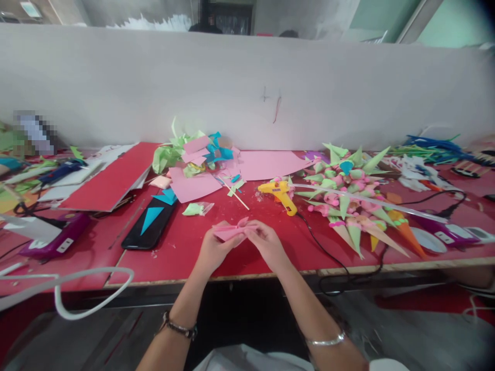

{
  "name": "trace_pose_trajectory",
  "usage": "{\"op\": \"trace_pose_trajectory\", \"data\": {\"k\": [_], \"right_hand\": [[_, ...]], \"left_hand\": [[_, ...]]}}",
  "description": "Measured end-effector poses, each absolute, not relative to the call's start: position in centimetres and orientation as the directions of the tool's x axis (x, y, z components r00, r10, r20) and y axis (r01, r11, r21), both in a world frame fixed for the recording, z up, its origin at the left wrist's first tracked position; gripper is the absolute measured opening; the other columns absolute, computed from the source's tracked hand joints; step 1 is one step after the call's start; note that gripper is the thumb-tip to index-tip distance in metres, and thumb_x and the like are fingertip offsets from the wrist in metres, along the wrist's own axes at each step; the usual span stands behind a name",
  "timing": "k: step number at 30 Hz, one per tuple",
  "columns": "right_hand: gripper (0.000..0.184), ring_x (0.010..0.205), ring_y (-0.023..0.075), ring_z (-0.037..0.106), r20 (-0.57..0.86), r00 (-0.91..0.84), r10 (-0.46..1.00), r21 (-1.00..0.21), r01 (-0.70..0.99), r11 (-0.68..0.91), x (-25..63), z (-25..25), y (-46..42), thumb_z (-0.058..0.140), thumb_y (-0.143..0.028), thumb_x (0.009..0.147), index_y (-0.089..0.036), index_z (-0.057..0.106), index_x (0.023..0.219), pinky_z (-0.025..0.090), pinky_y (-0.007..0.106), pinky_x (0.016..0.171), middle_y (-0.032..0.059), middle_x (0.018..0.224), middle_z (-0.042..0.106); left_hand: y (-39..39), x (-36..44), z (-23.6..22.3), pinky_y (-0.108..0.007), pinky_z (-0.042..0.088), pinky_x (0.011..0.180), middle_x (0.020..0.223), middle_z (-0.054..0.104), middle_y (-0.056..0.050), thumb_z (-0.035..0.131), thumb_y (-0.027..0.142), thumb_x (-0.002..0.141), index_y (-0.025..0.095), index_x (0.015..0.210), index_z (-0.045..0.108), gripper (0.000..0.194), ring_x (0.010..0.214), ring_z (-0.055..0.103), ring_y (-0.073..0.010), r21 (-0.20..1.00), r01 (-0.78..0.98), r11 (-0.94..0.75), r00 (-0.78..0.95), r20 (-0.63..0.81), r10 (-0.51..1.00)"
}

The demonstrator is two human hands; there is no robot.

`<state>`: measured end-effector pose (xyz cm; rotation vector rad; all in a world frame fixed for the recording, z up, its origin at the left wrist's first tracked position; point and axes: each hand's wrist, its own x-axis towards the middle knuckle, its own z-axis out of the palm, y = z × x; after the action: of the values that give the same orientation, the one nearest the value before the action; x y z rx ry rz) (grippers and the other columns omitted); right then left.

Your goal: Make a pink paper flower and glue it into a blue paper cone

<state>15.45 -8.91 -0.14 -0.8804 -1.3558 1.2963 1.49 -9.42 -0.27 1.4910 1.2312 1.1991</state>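
Observation:
Both my hands meet over the front part of the red table (228, 260), gripping one small piece of pink paper (228, 233). The paper looks folded or curled, with one end sticking up. My left hand (217, 247) pinches its left side, while my right hand (265, 241) has its fingers closed on the right end. Beyond my right hand lies a yellow hot glue gun (284, 196) with a black cord. A thin stick (235, 195) and a small pale-green lump (193, 208) in clear plastic rest just past my hands.
A black phone (143, 238) with blue paper triangles lies left. Paper cones (348, 201) are heaped right, below a long clear glue stick (371, 198). Pink sheets (197, 184) and crumpled green paper (166, 157) lie behind. Purple power strips (58, 237) sit at both sides. A white partition (154, 87) stands behind.

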Motion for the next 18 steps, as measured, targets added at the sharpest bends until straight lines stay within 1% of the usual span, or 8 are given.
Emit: {"op": "trace_pose_trajectory", "data": {"k": [1, 3, 6, 8, 12, 14, 16, 18], "right_hand": [[0.012, 0.085, 0.0149, 0.056, 0.176, -0.212, 0.961, -0.978, -0.147, 0.146, 15.46, -0.15, -8.91, 0.053, -0.028, 0.076, -0.019, 0.059, 0.079, 0.042, 0.025, 0.076, 0.0016, 0.085, 0.062], [0.011, 0.078, 0.0139, 0.056, 0.154, -0.194, 0.969, -0.982, -0.141, 0.128, 15.49, -0.25, -8.95, 0.055, -0.028, 0.074, -0.017, 0.058, 0.076, 0.042, 0.024, 0.072, 0.0007, 0.077, 0.06], [0.012, 0.064, 0.0103, 0.051, 0.102, -0.165, 0.981, -0.988, -0.136, 0.08, 15.48, -0.5, -9.07, 0.058, -0.028, 0.071, -0.017, 0.054, 0.073, 0.041, 0.022, 0.062, -0.003, 0.066, 0.053], [0.013, 0.059, 0.0086, 0.049, 0.073, -0.148, 0.986, -0.985, -0.166, 0.047, 15.43, -0.66, -9.12, 0.06, -0.027, 0.069, -0.018, 0.05, 0.074, 0.04, 0.021, 0.058, -0.0047, 0.064, 0.05], [0.021, 0.064, 0.009, 0.051, 0.072, -0.118, 0.99, -0.972, -0.232, 0.043, 15.32, -0.92, -9.04, 0.062, -0.023, 0.067, -0.021, 0.047, 0.082, 0.042, 0.021, 0.061, -0.0043, 0.07, 0.051], [0.025, 0.066, 0.0098, 0.053, 0.073, -0.117, 0.99, -0.97, -0.237, 0.044, 15.3, -0.93, -8.99, 0.06, -0.024, 0.068, -0.022, 0.047, 0.089, 0.043, 0.022, 0.063, -0.0034, 0.074, 0.053], [0.022, 0.065, 0.0099, 0.053, 0.062, -0.118, 0.991, -0.979, -0.202, 0.037, 15.29, -0.8, -9.0, 0.057, -0.026, 0.072, -0.022, 0.048, 0.092, 0.044, 0.023, 0.063, -0.0028, 0.073, 0.054], [0.016, 0.063, 0.01, 0.054, 0.054, -0.105, 0.993, -0.989, -0.144, 0.039, 15.29, -0.62, -9.06, 0.052, -0.03, 0.076, -0.02, 0.052, 0.089, 0.044, 0.022, 0.062, -0.0024, 0.07, 0.054]], "left_hand": [[-9.41, 1.48, -0.33, -0.022, 0.043, 0.053, 0.06, 0.058, -0.001, 0.063, 0.032, 0.066, 0.013, 0.065, 0.06, 0.019, 0.058, 0.055, -0.0128, 0.967, 0.188, -0.172, 0.064, 0.163, 0.985], [-9.41, 1.49, -0.44, -0.021, 0.042, 0.052, 0.06, 0.057, 0.0, 0.061, 0.033, 0.067, 0.012, 0.066, 0.06, 0.021, 0.058, 0.054, -0.012, 0.965, 0.192, -0.179, 0.067, 0.169, 0.983], [-9.41, 1.54, -0.51, -0.021, 0.043, 0.057, 0.069, 0.06, -0.002, 0.057, 0.032, 0.071, 0.012, 0.075, 0.062, 0.021, 0.065, 0.056, -0.0133, 0.967, 0.183, -0.175, 0.07, 0.164, 0.984], [-9.41, 1.56, -0.53, -0.021, 0.044, 0.06, 0.073, 0.061, -0.003, 0.054, 0.032, 0.073, 0.012, 0.079, 0.063, 0.022, 0.068, 0.056, -0.0138, 0.965, 0.194, -0.176, 0.084, 0.162, 0.983], [-9.37, 1.54, -0.73, -0.021, 0.043, 0.056, 0.066, 0.062, -0.002, 0.05, 0.032, 0.077, 0.012, 0.077, 0.063, 0.025, 0.061, 0.056, -0.0131, 0.955, 0.248, -0.165, 0.114, 0.14, 0.984], [-9.36, 1.52, -0.83, -0.021, 0.044, 0.057, 0.068, 0.064, -0.003, 0.049, 0.031, 0.077, 0.012, 0.079, 0.064, 0.025, 0.063, 0.057, -0.0139, 0.957, 0.242, -0.161, 0.109, 0.138, 0.984], [-9.38, 1.52, -0.83, -0.022, 0.046, 0.061, 0.075, 0.066, -0.004, 0.051, 0.032, 0.076, 0.012, 0.082, 0.064, 0.025, 0.07, 0.06, -0.0157, 0.96, 0.232, -0.158, 0.1, 0.138, 0.985], [-9.42, 1.54, -0.74, -0.023, 0.047, 0.064, 0.079, 0.068, -0.006, 0.052, 0.032, 0.075, 0.011, 0.083, 0.065, 0.026, 0.074, 0.061, -0.0171, 0.96, 0.242, -0.139, 0.08, 0.123, 0.989]]}}
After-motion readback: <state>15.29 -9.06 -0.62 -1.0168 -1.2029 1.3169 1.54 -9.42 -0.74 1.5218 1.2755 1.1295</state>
